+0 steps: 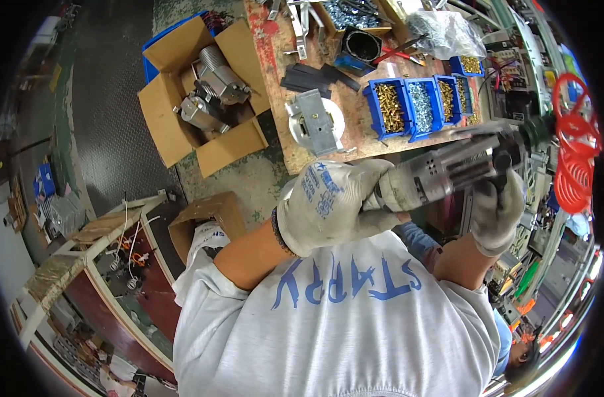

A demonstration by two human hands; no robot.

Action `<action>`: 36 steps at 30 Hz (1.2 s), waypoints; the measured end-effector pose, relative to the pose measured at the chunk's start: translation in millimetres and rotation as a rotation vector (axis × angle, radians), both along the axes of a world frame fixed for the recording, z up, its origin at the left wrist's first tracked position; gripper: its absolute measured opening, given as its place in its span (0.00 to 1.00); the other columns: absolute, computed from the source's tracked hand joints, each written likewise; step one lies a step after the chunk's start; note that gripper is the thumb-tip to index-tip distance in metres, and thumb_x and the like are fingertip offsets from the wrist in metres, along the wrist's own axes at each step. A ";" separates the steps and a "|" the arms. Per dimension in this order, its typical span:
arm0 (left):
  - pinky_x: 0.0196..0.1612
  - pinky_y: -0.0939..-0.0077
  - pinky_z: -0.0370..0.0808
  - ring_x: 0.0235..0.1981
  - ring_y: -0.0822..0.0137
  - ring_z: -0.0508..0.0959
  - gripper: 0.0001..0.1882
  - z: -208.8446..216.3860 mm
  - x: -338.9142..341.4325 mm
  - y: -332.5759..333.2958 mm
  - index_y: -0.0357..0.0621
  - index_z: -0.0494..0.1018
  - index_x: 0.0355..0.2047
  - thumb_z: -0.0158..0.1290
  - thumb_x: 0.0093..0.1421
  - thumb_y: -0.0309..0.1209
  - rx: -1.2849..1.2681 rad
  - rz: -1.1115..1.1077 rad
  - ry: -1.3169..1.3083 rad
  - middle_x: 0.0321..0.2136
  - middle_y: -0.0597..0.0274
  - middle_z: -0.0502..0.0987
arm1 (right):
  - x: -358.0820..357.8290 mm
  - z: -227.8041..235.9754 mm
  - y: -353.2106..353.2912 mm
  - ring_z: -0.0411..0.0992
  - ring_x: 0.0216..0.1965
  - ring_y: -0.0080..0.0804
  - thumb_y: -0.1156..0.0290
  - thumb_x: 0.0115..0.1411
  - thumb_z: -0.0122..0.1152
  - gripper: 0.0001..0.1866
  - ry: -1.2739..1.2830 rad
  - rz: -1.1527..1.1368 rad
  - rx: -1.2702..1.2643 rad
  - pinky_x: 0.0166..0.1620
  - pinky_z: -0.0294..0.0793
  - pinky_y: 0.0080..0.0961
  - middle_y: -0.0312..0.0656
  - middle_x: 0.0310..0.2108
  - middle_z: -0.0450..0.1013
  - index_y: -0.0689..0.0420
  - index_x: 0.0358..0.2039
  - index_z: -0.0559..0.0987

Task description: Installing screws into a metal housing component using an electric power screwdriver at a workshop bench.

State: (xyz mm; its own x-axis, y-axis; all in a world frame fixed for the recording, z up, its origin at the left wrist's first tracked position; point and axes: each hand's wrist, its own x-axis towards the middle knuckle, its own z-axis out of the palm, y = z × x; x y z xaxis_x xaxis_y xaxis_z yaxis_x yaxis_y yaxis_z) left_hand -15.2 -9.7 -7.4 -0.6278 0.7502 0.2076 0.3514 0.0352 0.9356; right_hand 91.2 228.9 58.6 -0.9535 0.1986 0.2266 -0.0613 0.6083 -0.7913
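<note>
I hold a silver metal cylinder point(451, 169) with a pale collar and small holes in front of my chest, tilted up to the right. My gloved left hand point(332, 198) is closed round its pale left end. Under its right end my gloved right hand point(497, 212) has its fingers curled round a dark part; whether that belongs to the cylinder or to a separate tool I cannot tell. Just beyond my left hand, on the bench point(272, 59), a grey metal bracket point(312, 122) lies over a round white piece point(335, 119).
Blue bins point(388, 109) of brass and silver screws line the bench edge. An open cardboard box point(166, 122) at left holds ribbed metal parts point(219, 76). A red coiled hose point(573, 172) hangs at right. Another person point(523, 357) shows at lower right.
</note>
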 end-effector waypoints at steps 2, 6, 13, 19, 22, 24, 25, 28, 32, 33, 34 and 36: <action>0.34 0.74 0.77 0.31 0.63 0.83 0.26 -4.0 1.9 -4.0 0.38 0.74 0.42 0.70 0.45 0.36 -0.119 -0.001 -0.122 0.31 0.53 0.80 | -11.7 1.9 2.0 0.72 0.40 0.35 0.69 0.57 0.61 0.20 -0.107 0.063 0.493 0.42 0.70 0.25 0.45 0.41 0.73 0.69 0.46 0.72; 0.33 0.65 0.76 0.29 0.51 0.80 0.24 -26.0 7.1 0.6 0.39 0.74 0.41 0.66 0.48 0.41 0.104 0.034 -0.206 0.31 0.50 0.79 | -36.4 -66.2 -43.2 0.73 0.45 0.49 0.61 0.55 0.68 0.35 0.405 0.042 -0.735 0.51 0.73 0.40 0.52 0.49 0.70 0.62 0.57 0.64; 0.30 0.75 0.74 0.24 0.65 0.78 0.27 -31.6 -9.0 -9.7 0.37 0.74 0.43 0.67 0.43 0.34 0.257 0.011 -0.182 0.28 0.57 0.79 | -66.6 -59.3 -77.2 0.73 0.32 0.35 0.51 0.59 0.62 0.36 0.174 0.453 -1.104 0.54 0.69 0.53 0.40 0.35 0.71 0.48 0.62 0.60; 0.26 0.73 0.71 0.19 0.70 0.74 0.30 -102.9 5.3 -26.5 0.37 0.68 0.54 0.61 0.49 0.29 -0.097 0.567 -0.500 0.18 0.62 0.74 | -105.6 -62.3 -61.4 0.69 0.39 0.35 0.53 0.65 0.48 0.33 0.231 0.506 -0.960 0.42 0.72 0.48 0.40 0.34 0.64 0.52 0.66 0.55; 0.26 0.73 0.70 0.18 0.71 0.72 0.31 -121.8 -5.1 -19.7 0.39 0.65 0.57 0.57 0.51 0.30 -0.154 0.446 -0.568 0.18 0.63 0.73 | -128.3 -76.5 -75.7 0.71 0.24 0.35 0.62 0.64 0.54 0.22 0.250 0.334 -0.776 0.30 0.74 0.36 0.54 0.32 0.74 0.69 0.48 0.69; 0.26 0.74 0.71 0.18 0.72 0.71 0.30 -124.7 -12.3 -16.4 0.38 0.66 0.56 0.56 0.51 0.30 -0.075 0.406 -0.662 0.18 0.63 0.73 | -132.3 -90.8 -85.0 0.76 0.33 0.45 0.68 0.63 0.54 0.17 0.326 0.286 -0.976 0.32 0.77 0.36 0.60 0.38 0.74 0.67 0.48 0.70; 0.26 0.74 0.71 0.18 0.72 0.71 0.30 -126.0 -14.9 -16.1 0.38 0.66 0.56 0.56 0.51 0.30 -0.071 0.406 -0.670 0.18 0.63 0.73 | -132.8 -101.7 -80.0 0.76 0.34 0.48 0.71 0.62 0.56 0.16 0.297 0.313 -1.129 0.32 0.77 0.35 0.60 0.39 0.74 0.66 0.48 0.70; 0.27 0.75 0.71 0.19 0.73 0.71 0.29 -132.7 -20.5 -20.3 0.38 0.67 0.55 0.56 0.51 0.30 -0.153 0.376 -0.599 0.19 0.63 0.73 | -134.5 -107.1 -83.4 0.76 0.33 0.45 0.75 0.60 0.57 0.16 0.348 0.334 -1.117 0.30 0.77 0.32 0.59 0.37 0.74 0.66 0.48 0.69; 0.28 0.77 0.71 0.21 0.74 0.70 0.28 -133.7 -24.6 -25.5 0.41 0.69 0.54 0.56 0.51 0.31 -0.108 0.352 -0.691 0.20 0.65 0.70 | -143.3 -91.5 -83.8 0.73 0.27 0.36 0.72 0.65 0.49 0.24 0.208 0.381 -0.869 0.26 0.70 0.29 0.60 0.45 0.71 0.57 0.61 0.62; 0.29 0.77 0.71 0.22 0.74 0.70 0.28 -132.8 -25.2 -26.6 0.42 0.69 0.54 0.56 0.51 0.31 -0.175 0.329 -0.684 0.21 0.65 0.69 | -143.6 -95.1 -84.3 0.73 0.27 0.36 0.72 0.65 0.49 0.24 0.204 0.382 -0.868 0.26 0.70 0.29 0.60 0.45 0.71 0.57 0.61 0.62; 0.29 0.77 0.71 0.22 0.74 0.70 0.28 -133.7 -23.5 -25.8 0.42 0.69 0.54 0.56 0.51 0.31 -0.172 0.332 -0.687 0.21 0.65 0.69 | -144.5 -98.7 -88.9 0.73 0.27 0.35 0.73 0.64 0.49 0.24 0.299 0.414 -0.821 0.25 0.70 0.28 0.60 0.43 0.72 0.58 0.61 0.62; 0.22 0.85 0.62 0.16 0.83 0.63 0.27 -136.3 -21.6 -23.9 0.35 0.67 0.56 0.54 0.53 0.22 -0.057 0.348 -0.614 0.14 0.75 0.63 | -144.5 -111.2 -82.8 0.72 0.27 0.34 0.73 0.63 0.50 0.25 0.325 0.412 -0.807 0.24 0.70 0.29 0.60 0.40 0.72 0.60 0.61 0.62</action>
